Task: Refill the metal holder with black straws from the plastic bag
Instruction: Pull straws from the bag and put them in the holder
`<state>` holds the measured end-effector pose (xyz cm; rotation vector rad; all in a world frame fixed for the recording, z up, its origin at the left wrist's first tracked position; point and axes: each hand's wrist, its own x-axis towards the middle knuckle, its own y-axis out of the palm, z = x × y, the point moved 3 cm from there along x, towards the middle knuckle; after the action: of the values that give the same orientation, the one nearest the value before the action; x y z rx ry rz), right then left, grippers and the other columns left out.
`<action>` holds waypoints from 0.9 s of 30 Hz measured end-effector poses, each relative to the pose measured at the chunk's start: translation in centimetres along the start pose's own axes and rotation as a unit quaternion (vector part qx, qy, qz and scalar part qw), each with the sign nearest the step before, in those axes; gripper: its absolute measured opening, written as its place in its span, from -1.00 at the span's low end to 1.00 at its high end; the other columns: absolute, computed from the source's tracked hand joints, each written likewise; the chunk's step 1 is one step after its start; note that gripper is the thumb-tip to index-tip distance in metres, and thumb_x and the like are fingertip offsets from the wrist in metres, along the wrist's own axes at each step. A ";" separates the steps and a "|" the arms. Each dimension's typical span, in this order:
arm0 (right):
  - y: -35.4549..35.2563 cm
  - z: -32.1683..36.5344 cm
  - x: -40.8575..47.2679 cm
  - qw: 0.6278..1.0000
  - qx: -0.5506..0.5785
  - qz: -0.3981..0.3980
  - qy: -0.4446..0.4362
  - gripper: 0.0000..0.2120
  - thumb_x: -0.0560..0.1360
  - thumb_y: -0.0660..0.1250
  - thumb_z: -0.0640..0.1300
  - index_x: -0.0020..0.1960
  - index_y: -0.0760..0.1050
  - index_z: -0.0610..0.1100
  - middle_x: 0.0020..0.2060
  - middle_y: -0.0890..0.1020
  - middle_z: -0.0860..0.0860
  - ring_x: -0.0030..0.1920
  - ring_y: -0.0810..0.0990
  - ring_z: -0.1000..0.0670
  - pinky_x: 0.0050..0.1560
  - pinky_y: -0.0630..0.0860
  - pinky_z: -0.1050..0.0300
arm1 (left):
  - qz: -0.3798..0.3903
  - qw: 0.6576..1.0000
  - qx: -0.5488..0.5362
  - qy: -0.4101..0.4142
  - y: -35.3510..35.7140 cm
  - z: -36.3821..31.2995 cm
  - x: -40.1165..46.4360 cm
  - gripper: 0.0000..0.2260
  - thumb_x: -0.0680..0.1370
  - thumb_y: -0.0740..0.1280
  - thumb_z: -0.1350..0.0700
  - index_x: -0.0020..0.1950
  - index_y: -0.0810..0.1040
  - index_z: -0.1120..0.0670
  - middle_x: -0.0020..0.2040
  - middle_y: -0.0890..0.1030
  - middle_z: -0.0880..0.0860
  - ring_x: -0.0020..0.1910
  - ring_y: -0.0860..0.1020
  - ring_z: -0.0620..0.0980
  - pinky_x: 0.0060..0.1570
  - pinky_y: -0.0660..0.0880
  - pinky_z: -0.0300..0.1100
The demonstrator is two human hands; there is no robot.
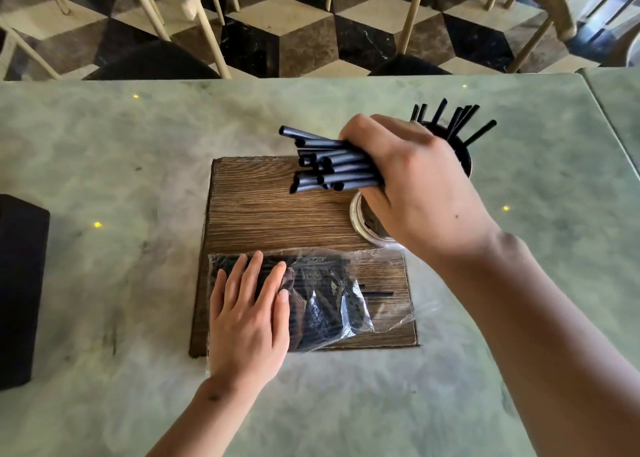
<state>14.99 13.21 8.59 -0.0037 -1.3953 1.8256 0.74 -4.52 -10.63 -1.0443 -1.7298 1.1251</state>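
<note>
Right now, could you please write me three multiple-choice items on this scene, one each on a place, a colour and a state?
1. Where does the plastic bag lie?
A. on the wooden board
B. on the floor
C. inside the metal holder

2. What colour are the straws in the right hand?
A. white
B. black
C. red

3. What is the left hand doing?
A. gripping a bundle of straws
B. hanging clear of the table
C. resting flat on the bag

Key: 1 A, the bag lies across the board's near end. 2 B, the gripped bundle is black. 3 C, its fingers lie straight on the plastic.
</note>
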 end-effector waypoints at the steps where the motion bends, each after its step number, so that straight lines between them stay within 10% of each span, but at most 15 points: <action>1: 0.4 -0.2 -0.3 1.000 0.010 -0.017 0.001 -0.81 0.51 0.20 -0.27 0.05 0.55 -0.27 -0.22 0.58 -0.11 -0.22 0.52 -0.16 -0.16 0.30 0.14 | 0.000 1.000 0.000 0.000 0.0 0.0 0.0 -0.52 0.75 -0.02 -0.09 0.46 0.56 0.05 0.53 0.48 0.19 0.56 0.39 0.24 0.59 0.19 0.24; 7: 2.2 -1.5 -2.3 0.973 0.093 -0.197 0.072 -0.89 0.46 0.31 -0.48 -0.10 0.51 -0.32 -0.08 0.45 -0.11 -0.08 0.47 -0.11 0.04 0.35 0.36 | -0.001 1.000 0.003 0.002 0.0 0.0 -0.1 -0.53 0.75 0.00 -0.08 0.45 0.57 0.05 0.53 0.49 0.19 0.56 0.39 0.24 0.60 0.19 0.23; 13: 2.3 -2.0 -3.4 0.931 -0.025 -0.321 0.172 -0.88 0.54 0.25 -0.13 -0.15 0.37 0.03 0.01 0.37 0.08 0.02 0.33 0.00 0.02 0.21 0.07 | -0.003 1.000 0.005 0.002 0.0 0.0 -0.1 -0.53 0.75 0.00 -0.08 0.45 0.58 0.06 0.52 0.49 0.19 0.55 0.40 0.25 0.60 0.18 0.22; 18: 2.8 -3.0 -4.0 0.936 0.047 -0.302 0.175 -0.86 0.48 0.23 -0.27 -0.18 0.39 -0.05 -0.06 0.41 0.00 -0.05 0.46 -0.17 0.02 0.43 0.03 | -0.005 1.000 0.005 0.000 -0.1 -0.1 -0.1 -0.53 0.74 0.02 -0.07 0.44 0.59 0.07 0.52 0.50 0.20 0.54 0.41 0.26 0.58 0.20 0.24; 27: 2.8 -4.1 -4.1 0.960 -0.145 -0.172 0.165 -0.63 0.56 0.38 0.00 -0.29 0.26 -0.01 -0.44 0.44 0.03 -0.35 0.50 -0.18 -0.08 0.40 0.01 | -0.003 1.000 0.008 -0.001 -0.2 -0.2 -0.1 -0.56 0.72 0.06 -0.04 0.43 0.59 0.08 0.51 0.50 0.20 0.53 0.42 0.26 0.58 0.20 0.24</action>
<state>17.91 13.90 2.87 -0.1958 -1.3158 1.2594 0.94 -4.61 -10.42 -1.0284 -1.7215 1.1355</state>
